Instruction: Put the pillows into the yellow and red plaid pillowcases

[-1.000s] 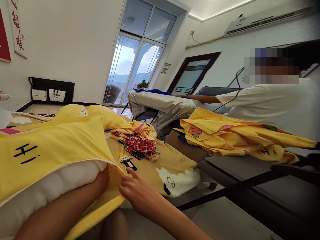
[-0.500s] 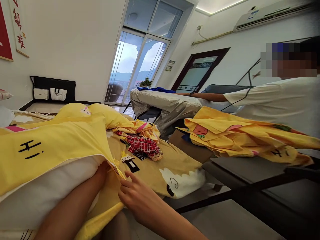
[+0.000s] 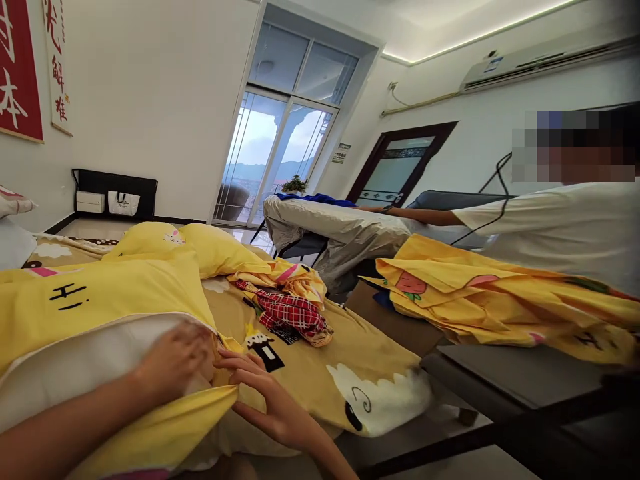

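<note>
A yellow pillowcase (image 3: 120, 283) printed "Hi" is partly over a white pillow (image 3: 100, 347), whose side shows through the open mouth. My left hand (image 3: 175, 357), smeared by motion, lies against the pillow inside that mouth near its right corner; its grip is unclear. My right hand (image 3: 273, 397) is just right of it, with fingers at the pillowcase's corner and the thumb lower down. The lower yellow flap runs taut up to between that thumb and the fingers.
A tan patterned blanket (image 3: 310, 373) bears yellow pillows (image 3: 220, 250) and a red plaid cloth (image 3: 293, 313). Yellow fabric (image 3: 450, 287) is heaped over a grey chair (image 3: 490, 373) at right. Behind it, a person in a white shirt (image 3: 565, 217) reaches onto a covered table (image 3: 320, 213).
My left hand has drawn back from deep inside the pillowcase mouth and now shows over the pillow. My right fingers have shifted from a pinch to a more stretched pose. The view has tilted up slightly.
</note>
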{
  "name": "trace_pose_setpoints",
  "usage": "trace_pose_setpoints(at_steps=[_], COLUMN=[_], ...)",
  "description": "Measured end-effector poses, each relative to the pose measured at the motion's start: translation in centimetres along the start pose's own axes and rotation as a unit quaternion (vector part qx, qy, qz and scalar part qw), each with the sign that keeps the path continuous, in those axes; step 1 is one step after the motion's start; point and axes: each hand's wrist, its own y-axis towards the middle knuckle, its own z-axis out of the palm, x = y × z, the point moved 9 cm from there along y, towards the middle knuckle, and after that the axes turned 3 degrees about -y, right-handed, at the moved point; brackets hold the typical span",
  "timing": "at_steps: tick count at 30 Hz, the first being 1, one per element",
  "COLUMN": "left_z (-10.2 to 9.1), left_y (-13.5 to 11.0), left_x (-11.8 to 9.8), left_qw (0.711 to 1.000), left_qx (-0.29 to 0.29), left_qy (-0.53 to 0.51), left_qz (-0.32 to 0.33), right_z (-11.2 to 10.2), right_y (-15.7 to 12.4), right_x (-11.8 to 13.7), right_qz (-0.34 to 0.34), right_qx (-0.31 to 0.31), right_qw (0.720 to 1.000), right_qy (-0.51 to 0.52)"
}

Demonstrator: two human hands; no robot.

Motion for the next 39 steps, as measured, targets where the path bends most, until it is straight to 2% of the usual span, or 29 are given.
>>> trace_pose_setpoints(at_steps=[3,5,7,11,14,16,18,20,23,26,29,31,33,36,39], left_z=[-2.6,-3.0,-2.8,-1.4,0.8,2.1,3.1,3.8,3.8,3.2,4.3,5.3,6.0,6.2,5.7], left_y=[-4.3,-5.0,-3.5,2.5,5.3,5.4,4.7,3.8,3.3,4.6,6.4,7.5,7.6,6.0,4.0], left_x=[3.7,4.2,3.4,0.4,0.5,0.6,0.0,-0.3,0.4,1.5,1.3,0.2,-1.0,-2.0,-0.5], left_qw=[0.997,0.997,0.996,0.994,0.994,0.995,0.994,0.991,0.987,0.987,0.981,0.983,0.986,0.988,0.991], left_qx=[-0.014,0.020,0.061,0.086,0.105,0.101,0.105,0.133,0.155,0.117,0.120,0.132,0.146,0.155,0.130], left_qy=[0.029,0.039,0.048,0.008,-0.016,-0.018,-0.016,-0.010,-0.021,-0.005,0.030,0.030,0.026,0.022,0.011], left_qz=[-0.071,-0.063,-0.031,0.060,0.010,-0.021,-0.009,-0.003,-0.041,-0.112,-0.147,-0.123,-0.072,-0.005,-0.042], right_z=[-0.2,-0.8,-1.5,-2.6,-1.9,-1.2,-0.7,-0.6,-1.3,-2.0,-2.0,-2.0,-2.0,-1.8,-1.4], right_y=[1.2,2.1,3.0,4.1,4.4,4.7,5.2,5.8,6.2,6.0,5.7,5.5,5.3,5.0,5.1], right_x=[0.8,2.0,3.0,3.6,2.5,0.8,-0.7,-1.6,-1.8,-1.4,-1.0,-1.0,-1.1,-1.2,-0.7], right_qz=[-0.018,-0.028,-0.029,-0.016,0.026,0.087,0.144,0.176,0.206,0.230,0.251,0.263,0.268,0.250,0.212], right_qx=[-0.022,-0.010,0.020,0.071,0.101,0.120,0.127,0.126,0.111,0.099,0.104,0.109,0.113,0.118,0.117], right_qw=[0.999,0.996,0.991,0.973,0.953,0.935,0.918,0.908,0.902,0.896,0.891,0.887,0.885,0.892,0.906], right_qy=[-0.031,-0.079,-0.132,-0.221,-0.284,-0.322,-0.348,-0.359,-0.363,-0.365,-0.363,-0.363,-0.364,-0.358,-0.346])
